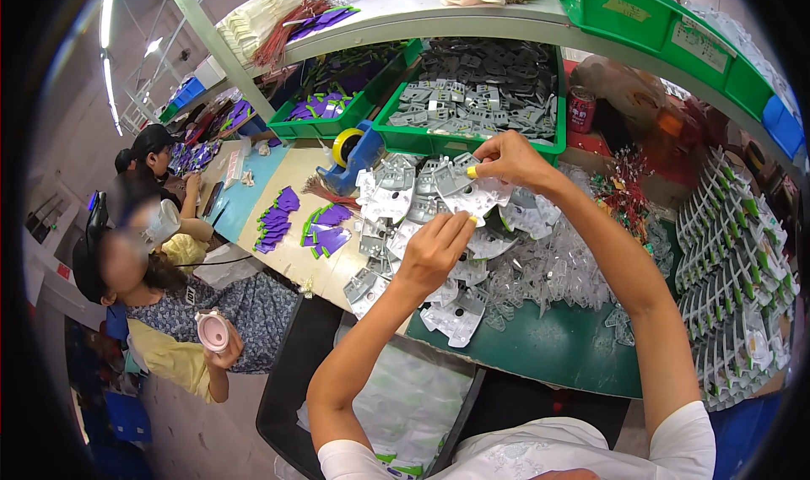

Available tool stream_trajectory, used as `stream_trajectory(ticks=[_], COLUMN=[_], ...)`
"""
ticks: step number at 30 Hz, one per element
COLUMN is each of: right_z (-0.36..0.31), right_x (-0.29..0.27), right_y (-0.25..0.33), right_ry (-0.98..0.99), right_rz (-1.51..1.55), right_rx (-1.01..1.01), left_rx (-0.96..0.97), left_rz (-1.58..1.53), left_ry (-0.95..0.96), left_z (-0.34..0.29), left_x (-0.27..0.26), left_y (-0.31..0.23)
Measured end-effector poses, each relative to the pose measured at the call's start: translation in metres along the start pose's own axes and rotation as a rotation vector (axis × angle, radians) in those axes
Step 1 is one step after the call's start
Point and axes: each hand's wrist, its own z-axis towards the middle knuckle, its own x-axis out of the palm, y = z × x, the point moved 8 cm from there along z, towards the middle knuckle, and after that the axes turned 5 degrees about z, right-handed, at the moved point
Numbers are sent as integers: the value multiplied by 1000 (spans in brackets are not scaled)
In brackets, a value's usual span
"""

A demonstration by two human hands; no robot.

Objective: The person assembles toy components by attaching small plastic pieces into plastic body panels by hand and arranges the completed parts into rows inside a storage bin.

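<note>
My right hand (516, 161) reaches over the heap on the bench, its fingers pinched on the upper edge of a white and grey plastic part (472, 196). At the lower edge of the same part is my left hand (434, 252), its fingers pressed together. Yellow covers show on fingertips of both hands. Under and around them lie several more white and grey plastic parts (453, 318), overlapping one another. To the right of these spreads a pile of clear plastic pieces (548, 265). Exactly how the left fingertips meet the part is too small to tell.
Behind the hands stand a green bin of grey parts (558, 130), a green bin of purple parts (346, 124) and a blue tape dispenser (364, 155). Stacked curved parts (734, 286) rise at right. A black crate (283, 396) stands below. Co-workers (160, 311) sit left, one holding a pink cup (214, 332).
</note>
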Motion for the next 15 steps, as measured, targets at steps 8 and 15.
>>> stream_trajectory(ticks=[8,15], right_z=[-38,-64], right_x=[-12,7], right_y=[52,59], right_ry=[-197,-67], right_rz=[-4,-340], right_rx=[-230,-333], left_rx=[39,-36], left_rz=[-20,-73], left_ry=[-20,-32], left_z=[-15,-21], left_x=[-27,-33], left_y=[-20,-19])
